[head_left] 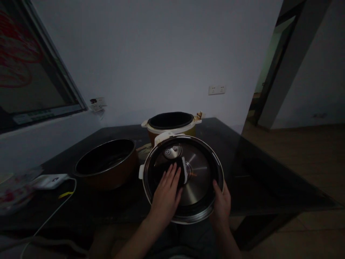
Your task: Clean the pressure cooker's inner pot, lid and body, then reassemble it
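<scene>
A round pressure cooker lid (198, 167) is held tilted at the table's front edge, its metal inner side facing me. My left hand (167, 192) presses a dark cleaning pad (182, 172) with a white edge against that inner face, fingers stretched over it. The lid's right rim is in the grip of my right hand (221, 203), with the thumb on the inner side and the other fingers mostly hidden behind. Behind the lid stands the cooker body (172, 130), its top uncovered and its lower part hidden.
The inner pot (107, 174) stands left on the dark table (253, 172). Farther left are a white device (52, 181) with a cable and a patterned plastic bag (18, 194). Wall sockets (217, 89) sit behind; a window is at left, a doorway at right.
</scene>
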### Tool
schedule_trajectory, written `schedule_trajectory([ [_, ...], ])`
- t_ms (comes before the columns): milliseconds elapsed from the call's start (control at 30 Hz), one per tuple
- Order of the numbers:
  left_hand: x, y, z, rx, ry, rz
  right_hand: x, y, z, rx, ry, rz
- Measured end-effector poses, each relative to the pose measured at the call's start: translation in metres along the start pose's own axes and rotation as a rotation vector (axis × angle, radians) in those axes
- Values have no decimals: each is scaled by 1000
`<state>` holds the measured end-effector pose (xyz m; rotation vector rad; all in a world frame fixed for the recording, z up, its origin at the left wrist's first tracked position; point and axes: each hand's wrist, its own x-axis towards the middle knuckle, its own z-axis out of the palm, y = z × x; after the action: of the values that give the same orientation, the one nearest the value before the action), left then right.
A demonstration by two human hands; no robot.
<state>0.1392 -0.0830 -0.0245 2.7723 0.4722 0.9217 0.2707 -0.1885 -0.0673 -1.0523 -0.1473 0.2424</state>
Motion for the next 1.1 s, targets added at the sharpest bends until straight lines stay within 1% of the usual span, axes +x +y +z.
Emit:
schedule_trajectory([
  [67,-1,-3,2,38,-31,46,0,1,-1,10,-2,-1],
  [133,7,-5,1,50,-63,94,0,0,-1,20,-8,1],
  [233,27,-5,-6,36,-132,183,-1,-1,0,19,-11,-4],
  [333,49,-2,-14,16,-234,265,-3,-4,1,26,-10,2],
  [400,61,2,-17,8,-267,307,-3,-6,2,27,-7,4],
  [467,69,7,-15,13,-236,316,-4,-8,3,15,-1,-3],
  [567,76,12,-7,67,-145,267,-4,-8,3,12,-3,3],
  [700,76,15,0,121,-63,207,-2,-5,2,76,-32,11],
  [833,74,12,-1,114,-22,186,-2,-4,2,80,-47,6],
  [900,74,9,-2,119,-21,187,-3,-5,3,77,-38,3],
  [1000,77,3,-4,135,-54,221,-4,-7,3,51,-19,-10],
  [1100,79,2,-4,141,-156,321,-3,-7,2,17,18,-34],
])
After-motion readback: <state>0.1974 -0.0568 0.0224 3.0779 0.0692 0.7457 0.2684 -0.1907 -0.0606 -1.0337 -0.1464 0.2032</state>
